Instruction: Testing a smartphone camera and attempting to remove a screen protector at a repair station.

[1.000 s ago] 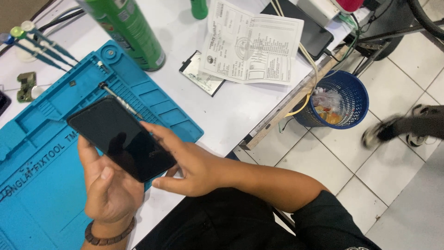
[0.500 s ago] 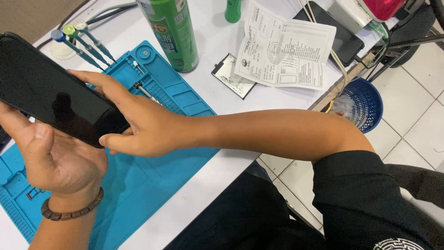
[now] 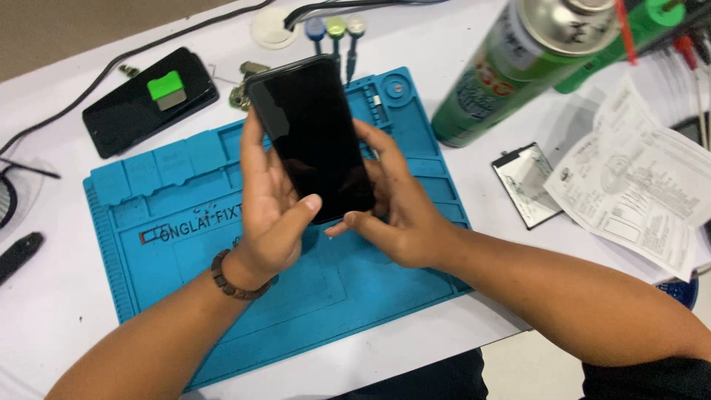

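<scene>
A black smartphone (image 3: 311,137) with a dark screen is held upright over the blue repair mat (image 3: 170,222). My left hand (image 3: 270,215) wraps its left edge, thumb resting on the lower glass. My right hand (image 3: 400,211) cups the phone's right edge and lower corner, fingers behind it. Both hands grip the phone above the mat's middle.
A second black phone (image 3: 148,100) with a green pad on it lies at the back left. A green spray can (image 3: 511,70) lies at the right, near a small battery part (image 3: 527,184) and printed paper sheets (image 3: 637,185). Screwdrivers (image 3: 335,33) and cables lie at the back.
The view has swung left and the phone now stands upright at the centre of the mat, where before it was tilted at the far left. Both hands have kept hold of it.
</scene>
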